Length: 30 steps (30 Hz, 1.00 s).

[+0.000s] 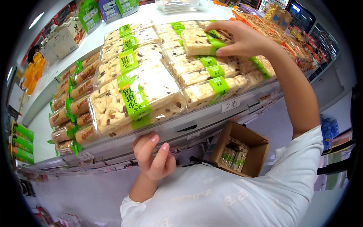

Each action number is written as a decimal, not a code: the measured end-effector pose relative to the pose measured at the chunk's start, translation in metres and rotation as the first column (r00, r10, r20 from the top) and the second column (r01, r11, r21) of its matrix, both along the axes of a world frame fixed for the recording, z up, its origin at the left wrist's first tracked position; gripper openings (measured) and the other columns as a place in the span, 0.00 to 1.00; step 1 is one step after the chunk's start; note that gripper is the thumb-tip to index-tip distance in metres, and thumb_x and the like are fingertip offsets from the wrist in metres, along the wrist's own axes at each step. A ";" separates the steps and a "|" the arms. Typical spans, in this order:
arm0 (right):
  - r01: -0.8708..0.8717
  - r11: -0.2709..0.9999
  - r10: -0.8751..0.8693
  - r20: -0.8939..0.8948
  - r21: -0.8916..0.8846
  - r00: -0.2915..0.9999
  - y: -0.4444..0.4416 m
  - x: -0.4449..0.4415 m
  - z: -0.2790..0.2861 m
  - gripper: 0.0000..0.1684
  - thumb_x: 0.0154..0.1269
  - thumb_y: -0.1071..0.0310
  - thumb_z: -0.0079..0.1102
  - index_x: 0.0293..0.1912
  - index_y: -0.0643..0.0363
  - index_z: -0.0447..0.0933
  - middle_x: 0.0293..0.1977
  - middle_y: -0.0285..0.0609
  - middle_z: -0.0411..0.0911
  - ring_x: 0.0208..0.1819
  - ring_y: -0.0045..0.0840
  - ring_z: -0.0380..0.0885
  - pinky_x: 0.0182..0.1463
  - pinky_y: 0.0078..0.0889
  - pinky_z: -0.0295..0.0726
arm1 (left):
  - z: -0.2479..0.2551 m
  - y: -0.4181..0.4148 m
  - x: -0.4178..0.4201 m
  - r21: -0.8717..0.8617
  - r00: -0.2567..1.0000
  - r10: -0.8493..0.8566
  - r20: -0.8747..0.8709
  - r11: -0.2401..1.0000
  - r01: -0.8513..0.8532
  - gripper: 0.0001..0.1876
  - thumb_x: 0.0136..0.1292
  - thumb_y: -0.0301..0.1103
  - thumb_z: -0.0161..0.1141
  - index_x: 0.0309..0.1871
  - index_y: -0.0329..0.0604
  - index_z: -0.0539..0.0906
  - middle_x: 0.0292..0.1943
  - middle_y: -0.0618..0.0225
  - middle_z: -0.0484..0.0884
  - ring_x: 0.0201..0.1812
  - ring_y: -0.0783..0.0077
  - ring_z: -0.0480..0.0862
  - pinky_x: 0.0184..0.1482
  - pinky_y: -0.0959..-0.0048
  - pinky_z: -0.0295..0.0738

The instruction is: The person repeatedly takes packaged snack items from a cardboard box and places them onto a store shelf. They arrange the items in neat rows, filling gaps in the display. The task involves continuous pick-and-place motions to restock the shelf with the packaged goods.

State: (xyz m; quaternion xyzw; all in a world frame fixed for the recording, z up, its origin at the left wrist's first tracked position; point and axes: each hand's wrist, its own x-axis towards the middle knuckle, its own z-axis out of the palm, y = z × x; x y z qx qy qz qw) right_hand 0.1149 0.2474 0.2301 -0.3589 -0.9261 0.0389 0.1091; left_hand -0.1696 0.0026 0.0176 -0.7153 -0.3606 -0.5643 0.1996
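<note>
My right hand [241, 38] grips a wrapped puffed-grain snack bar [197, 42] with a green band, thumb on its near side and fingers over the far side. The bar is over the right-hand rows of the same packs [215, 85]; whether it rests on them I cannot tell. To the left, larger-looking packs [139, 93] of the same snack lie stacked in a row running back from the shelf edge. My left hand [154, 156] is raised in front of the shelf's front edge, fingers loosely curled and apart, with nothing in it.
An open cardboard box [255, 159] below the shelf holds several similar packs. Wrapped brown rolls [82, 105] are piled at left, and orange-wrapped snacks [272, 31] at right. A handwritten price tag [230, 105] sits on the shelf's edge. A clear plastic bin [177, 6] stands at the back.
</note>
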 end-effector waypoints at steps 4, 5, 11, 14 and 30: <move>0.090 0.994 -0.087 0.041 -0.068 0.995 0.049 -0.035 0.002 0.38 0.63 0.57 0.79 0.70 0.51 0.76 0.53 0.45 0.83 0.56 0.31 0.82 0.63 0.36 0.80 | -0.004 -0.006 -0.001 -0.034 1.000 0.008 -0.014 0.999 -0.008 0.22 0.60 0.18 0.59 0.59 0.40 0.82 0.60 0.46 0.78 0.54 0.43 0.84 0.54 0.50 0.82; 0.102 0.991 -0.097 0.050 -0.092 0.994 0.065 -0.041 0.002 0.38 0.64 0.57 0.79 0.71 0.51 0.76 0.53 0.45 0.83 0.57 0.31 0.82 0.62 0.36 0.80 | -0.005 -0.009 -0.002 -0.040 1.000 0.016 -0.016 0.999 -0.017 0.22 0.60 0.18 0.59 0.59 0.40 0.82 0.60 0.46 0.78 0.54 0.43 0.84 0.53 0.50 0.82; -0.141 0.983 0.144 -0.025 0.115 0.989 0.162 -0.055 -0.022 0.34 0.70 0.59 0.74 0.72 0.50 0.74 0.50 0.42 0.82 0.51 0.29 0.80 0.57 0.36 0.79 | -0.017 -0.020 -0.001 -0.093 0.999 0.019 0.045 0.996 -0.014 0.23 0.59 0.17 0.58 0.59 0.40 0.82 0.59 0.45 0.79 0.51 0.42 0.85 0.52 0.49 0.83; -0.097 0.995 0.096 0.038 0.025 0.995 0.156 -0.078 -0.011 0.36 0.70 0.56 0.72 0.72 0.56 0.74 0.59 0.51 0.83 0.60 0.40 0.80 0.64 0.45 0.79 | -0.022 -0.025 -0.006 -0.130 0.998 0.020 0.058 0.991 -0.013 0.24 0.57 0.16 0.58 0.59 0.39 0.82 0.59 0.45 0.79 0.49 0.42 0.86 0.49 0.49 0.83; 0.003 0.992 -0.036 -0.257 -0.128 0.966 -0.139 0.082 -0.009 0.17 0.72 0.60 0.71 0.48 0.65 0.83 0.43 0.44 0.86 0.42 0.32 0.84 0.48 0.38 0.82 | -0.053 0.022 0.092 -0.434 0.877 -0.479 0.051 0.780 0.451 0.22 0.47 0.24 0.69 0.50 0.37 0.86 0.45 0.58 0.85 0.44 0.53 0.86 0.46 0.56 0.82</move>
